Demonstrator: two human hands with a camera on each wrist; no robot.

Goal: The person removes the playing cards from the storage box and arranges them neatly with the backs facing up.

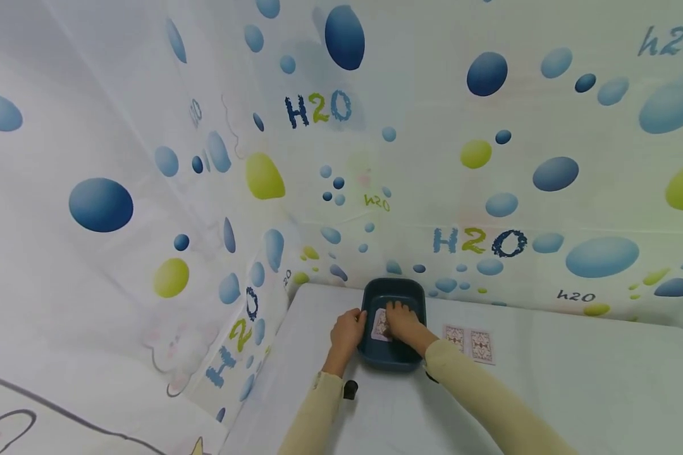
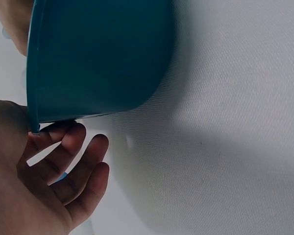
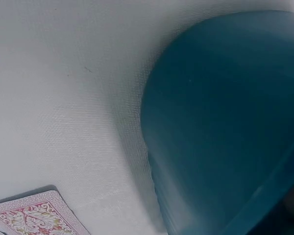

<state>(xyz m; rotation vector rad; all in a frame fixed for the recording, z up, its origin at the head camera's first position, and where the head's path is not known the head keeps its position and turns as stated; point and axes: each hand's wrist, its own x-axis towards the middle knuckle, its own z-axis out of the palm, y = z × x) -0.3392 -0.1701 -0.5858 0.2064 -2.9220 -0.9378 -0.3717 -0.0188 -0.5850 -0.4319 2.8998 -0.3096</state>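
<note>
In the head view, a dark teal, rounded rectangular plastic bin (image 1: 390, 366) is seen at lower centre. A red-and-white patterned playing card (image 1: 380, 327) lies face down on its floor, partly covered by the right hand (image 1: 404, 320). The card is best handled by its edges, with the bin kept steady by the left hand (image 1: 350, 330). Whether the card is pinched or only touched by the right fingers cannot be told. Two similar cards (image 1: 481, 346) lie right of the bin.

In the left wrist view, the bin's rim is held at left between palm and loosely curled, slightly spread fingers (image 2: 85, 169).

In the right wrist view, the right fingers are hidden behind the bin's wall.
</note>
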